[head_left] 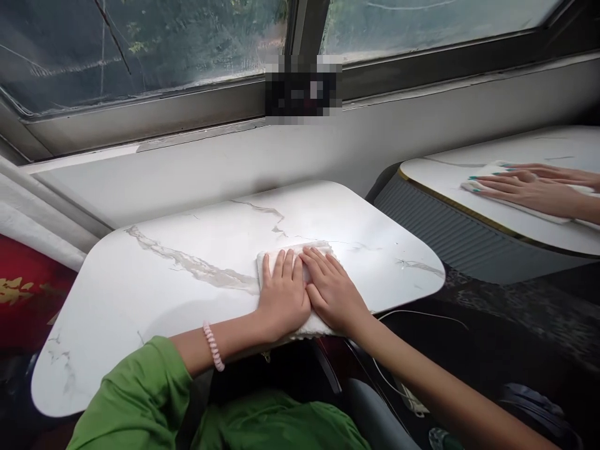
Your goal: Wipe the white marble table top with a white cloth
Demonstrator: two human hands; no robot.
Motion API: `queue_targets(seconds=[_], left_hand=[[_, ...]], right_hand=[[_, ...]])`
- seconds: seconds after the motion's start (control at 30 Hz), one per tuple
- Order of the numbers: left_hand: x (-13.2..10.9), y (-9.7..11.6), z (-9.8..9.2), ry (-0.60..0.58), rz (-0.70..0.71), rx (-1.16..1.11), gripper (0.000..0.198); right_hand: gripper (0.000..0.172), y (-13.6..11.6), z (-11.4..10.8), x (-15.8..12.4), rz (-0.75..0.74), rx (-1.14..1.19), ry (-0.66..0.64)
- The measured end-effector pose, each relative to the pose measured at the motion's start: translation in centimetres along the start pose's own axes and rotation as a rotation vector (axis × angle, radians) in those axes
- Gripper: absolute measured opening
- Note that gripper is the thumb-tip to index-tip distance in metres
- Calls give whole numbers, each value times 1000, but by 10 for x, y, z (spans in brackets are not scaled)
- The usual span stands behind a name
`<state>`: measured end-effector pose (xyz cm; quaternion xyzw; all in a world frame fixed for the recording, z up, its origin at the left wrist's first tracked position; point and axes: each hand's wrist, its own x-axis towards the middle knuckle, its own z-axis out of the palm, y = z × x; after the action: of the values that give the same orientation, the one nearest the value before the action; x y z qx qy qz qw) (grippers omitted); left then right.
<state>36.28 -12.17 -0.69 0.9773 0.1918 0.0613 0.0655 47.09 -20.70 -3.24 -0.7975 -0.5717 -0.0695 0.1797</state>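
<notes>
A folded white cloth (316, 326) lies on a white marble-patterned table (154, 294), close to its near edge. My left hand (284, 294) rests flat on the cloth, fingers stretched forward and a pink coiled band round the wrist. Beside it, my right hand (335, 290) presses flat on the same cloth, its fingers pointing forward and to the left. The two hands touch near the thumbs. Both are open, with palms down and hidden from view. Part of the cloth shows beyond the fingertips and below the wrists.
Another person's hands (539, 187) lie on a white cloth on a second table (435, 164) at the right. Windows (187, 44) and a pale wall run behind. A white curtain (42, 215) hangs at left. Below the table's right side is a thin white cord (422, 312).
</notes>
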Motion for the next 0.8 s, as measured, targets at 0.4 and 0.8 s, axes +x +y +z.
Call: queue_targets(seconds=[0.4,0.8], left_hand=[[8,-20,-1,-30,-40,-4,55],[96,-133,-9,90,-188,78,51]], right_hand=[[55,-9,9,24,-13,18,29],[49,-20,57,178,-74,44,-22]])
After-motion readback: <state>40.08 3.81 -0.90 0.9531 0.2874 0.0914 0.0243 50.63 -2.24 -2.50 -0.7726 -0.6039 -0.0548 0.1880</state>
